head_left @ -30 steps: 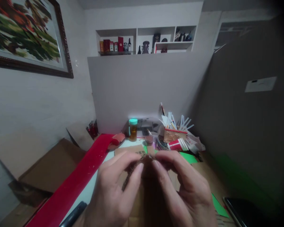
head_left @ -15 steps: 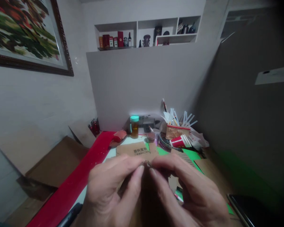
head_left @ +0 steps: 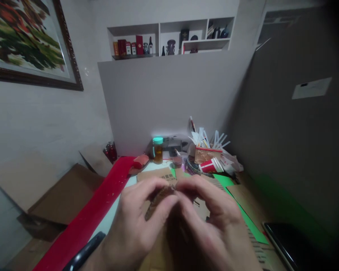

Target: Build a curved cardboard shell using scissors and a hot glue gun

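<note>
Close together in front of me, both hands pinch a small brown piece [head_left: 159, 198] that looks like bent or curled cardboard; most of it is hidden by the fingers. My left hand [head_left: 141, 214] is closed, its thumb and forefinger on the piece's left side and top. My right hand [head_left: 214, 214] is closed too, thumb tip touching the left thumb and forefinger at the top edge. Beneath the hands lies brown cardboard [head_left: 155, 259], partly in shadow. Behind them a flat cardboard piece [head_left: 149, 175] with dark printed characters rests on the table.
A black watch-like band or strap [head_left: 84, 252] shows by my left forearm. At right lies a dark phone [head_left: 282, 241]. Farther back stand a bottle with a turquoise lid [head_left: 158, 152], tipped red paper cups [head_left: 210, 165] and a box of white strips [head_left: 207, 153]. A red strip [head_left: 101, 205] runs along the left.
The view has shifted slightly. The hands have drawn closer together, the thumbs now meet, and more of the brown piece shows beside the left forefinger.
</note>
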{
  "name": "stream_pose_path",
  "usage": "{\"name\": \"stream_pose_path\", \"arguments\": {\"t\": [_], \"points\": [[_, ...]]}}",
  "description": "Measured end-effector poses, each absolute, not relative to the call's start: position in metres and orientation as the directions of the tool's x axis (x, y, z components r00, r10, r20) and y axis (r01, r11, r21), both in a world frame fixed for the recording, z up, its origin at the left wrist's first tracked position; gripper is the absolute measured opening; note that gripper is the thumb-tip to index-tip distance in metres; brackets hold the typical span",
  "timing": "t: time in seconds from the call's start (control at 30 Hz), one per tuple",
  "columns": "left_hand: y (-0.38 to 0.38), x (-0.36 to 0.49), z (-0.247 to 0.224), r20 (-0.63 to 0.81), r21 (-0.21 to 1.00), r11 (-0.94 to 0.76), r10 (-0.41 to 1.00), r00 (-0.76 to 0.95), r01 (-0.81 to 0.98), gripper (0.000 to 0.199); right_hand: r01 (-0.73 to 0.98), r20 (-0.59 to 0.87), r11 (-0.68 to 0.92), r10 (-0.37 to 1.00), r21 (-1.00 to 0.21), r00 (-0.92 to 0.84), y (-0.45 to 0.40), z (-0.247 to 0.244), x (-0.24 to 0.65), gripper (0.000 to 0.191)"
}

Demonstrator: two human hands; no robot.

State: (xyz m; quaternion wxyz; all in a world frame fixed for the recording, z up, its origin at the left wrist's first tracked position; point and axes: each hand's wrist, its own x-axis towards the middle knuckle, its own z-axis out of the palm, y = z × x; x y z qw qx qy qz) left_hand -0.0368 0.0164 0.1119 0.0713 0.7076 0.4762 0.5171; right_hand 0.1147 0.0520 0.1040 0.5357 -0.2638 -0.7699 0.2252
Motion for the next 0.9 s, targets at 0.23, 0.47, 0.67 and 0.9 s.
{"name": "stream_pose_path", "arguments": {"t": [0.23, 0.47, 0.67, 0.9], "points": [[0.026, -0.044, 0.103, 0.71, 0.446, -0.507, 0.702, 0.053, 0.737, 0.016, 0.154, 0.618, 0.705, 0.689, -0.692, -0.379, 0.064, 0.103, 0.113, 0.015], [0.032, -0.04, 0.088, 0.853, 0.238, -0.545, 0.513, 0.095, 0.804, 0.012, 0.161, 0.632, 0.715, 0.684, -0.681, -0.366, 0.066, 0.098, 0.112, 0.016], [0.042, -0.047, 0.089, 0.86, 0.226, -0.474, 0.507, 0.054, 0.851, 0.013, 0.09, 0.595, 0.679, 0.692, -0.728, -0.409, 0.077, 0.097, 0.112, 0.012], [0.05, -0.071, 0.102, 0.852, 0.34, -0.308, 0.5, -0.152, 0.889, 0.019, 0.209, 0.361, 0.508, 0.795, -0.836, -0.487, 0.083, 0.104, 0.125, 0.04]]}}
